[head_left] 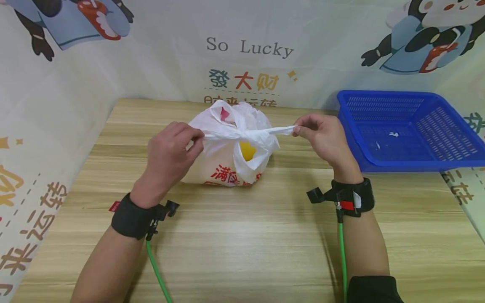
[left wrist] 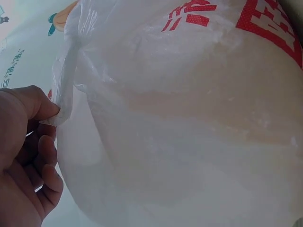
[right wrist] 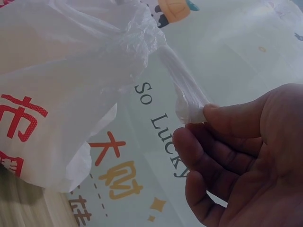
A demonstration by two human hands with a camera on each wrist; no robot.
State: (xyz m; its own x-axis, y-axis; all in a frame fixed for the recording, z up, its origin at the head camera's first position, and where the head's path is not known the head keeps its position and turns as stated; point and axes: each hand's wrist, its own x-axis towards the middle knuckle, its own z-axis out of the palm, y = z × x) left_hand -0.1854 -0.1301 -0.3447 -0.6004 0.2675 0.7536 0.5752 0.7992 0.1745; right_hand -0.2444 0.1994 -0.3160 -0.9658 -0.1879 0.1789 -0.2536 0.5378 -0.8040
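A white plastic bag (head_left: 212, 162) with red print stands filled on the table, its handles crossed in a knot at the top. Something yellow (head_left: 247, 151) shows through a gap below the knot. My left hand (head_left: 170, 149) pinches one handle end between thumb and forefinger, left of the knot. On the other side, my right hand (head_left: 322, 136) pinches the opposite handle end (right wrist: 189, 106) the same way. Both ends are stretched out sideways. What else fills the bag is hidden by the plastic.
A blue plastic basket (head_left: 401, 166) stands at the right, close to my right hand, with small white scraps on its bottom. The wooden table (head_left: 242, 248) meets a printed cloth backdrop (head_left: 163, 54) at the back and left. Green cables (head_left: 155, 265) run from both wrist straps.
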